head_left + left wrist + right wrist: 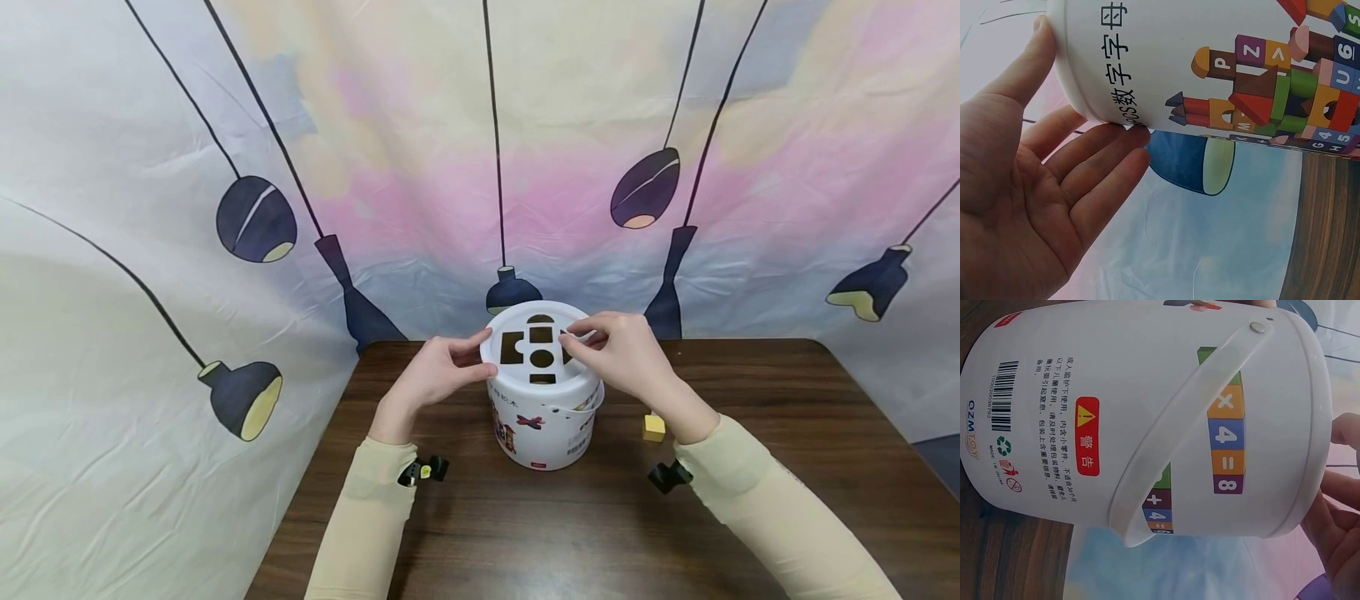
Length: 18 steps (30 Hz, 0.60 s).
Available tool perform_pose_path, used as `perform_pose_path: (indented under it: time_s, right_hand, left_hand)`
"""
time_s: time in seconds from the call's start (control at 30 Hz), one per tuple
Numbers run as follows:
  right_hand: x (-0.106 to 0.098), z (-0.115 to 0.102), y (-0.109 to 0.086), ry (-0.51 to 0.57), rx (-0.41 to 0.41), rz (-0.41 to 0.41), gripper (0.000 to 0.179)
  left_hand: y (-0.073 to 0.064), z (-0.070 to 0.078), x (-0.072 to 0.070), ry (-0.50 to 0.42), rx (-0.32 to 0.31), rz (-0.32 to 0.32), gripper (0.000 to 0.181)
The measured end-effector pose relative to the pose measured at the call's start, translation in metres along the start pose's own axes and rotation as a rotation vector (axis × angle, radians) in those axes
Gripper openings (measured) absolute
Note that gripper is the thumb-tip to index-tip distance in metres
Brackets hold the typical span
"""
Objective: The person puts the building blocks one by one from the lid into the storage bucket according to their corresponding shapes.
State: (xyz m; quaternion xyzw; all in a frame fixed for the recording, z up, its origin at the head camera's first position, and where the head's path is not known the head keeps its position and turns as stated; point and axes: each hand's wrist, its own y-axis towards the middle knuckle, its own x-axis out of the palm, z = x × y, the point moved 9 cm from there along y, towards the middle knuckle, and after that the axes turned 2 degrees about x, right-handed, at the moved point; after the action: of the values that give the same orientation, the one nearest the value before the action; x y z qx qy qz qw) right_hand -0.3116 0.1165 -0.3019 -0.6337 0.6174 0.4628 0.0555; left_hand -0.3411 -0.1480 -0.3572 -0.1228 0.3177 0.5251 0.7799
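Note:
A white toy-block bucket (542,429) stands upright on the table, its white lid (502,379) pierced by round, square, arched and other shaped holes. My left hand (432,375) touches the lid's left rim with thumb and fingers, the fingers nearly straight. The left wrist view shows that hand (1035,181) against the bucket's printed side (1147,69). Above the right part of the lid, my right hand (630,350) has its thumb and forefinger tips close together by a hole. Whether anything is between them is hidden. The bucket's handle (1179,419) hangs down.
A small yellow block (653,427) lies on the dark wooden table (555,533), right of the bucket and near my right wrist. Behind the table hangs a cloth (420,167) printed with lamps. Each wrist wears a small black camera (670,477).

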Motion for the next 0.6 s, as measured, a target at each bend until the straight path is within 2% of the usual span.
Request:
perform_pose_path:
  time_s: [0.17, 0.37, 0.6]
  right_hand:
    - [-0.002, 0.005, -0.002, 0.054, -0.019, -0.001, 0.017]
    - [-0.006, 0.024, -0.012, 0.217, -0.01, -0.003, 0.018]
    - [-0.019, 0.056, -0.029, 0.381, 0.048, 0.079, 0.024]
  left_hand:
    - [0.0, 0.0, 0.001, -0.015, 0.004, 0.0, 0.068]
    - [0.0, 0.0, 0.002, -0.039, 0.011, -0.004, 0.068]
    - [-0.002, 0.001, 0.002, -0.05, 0.0, -0.006, 0.068]
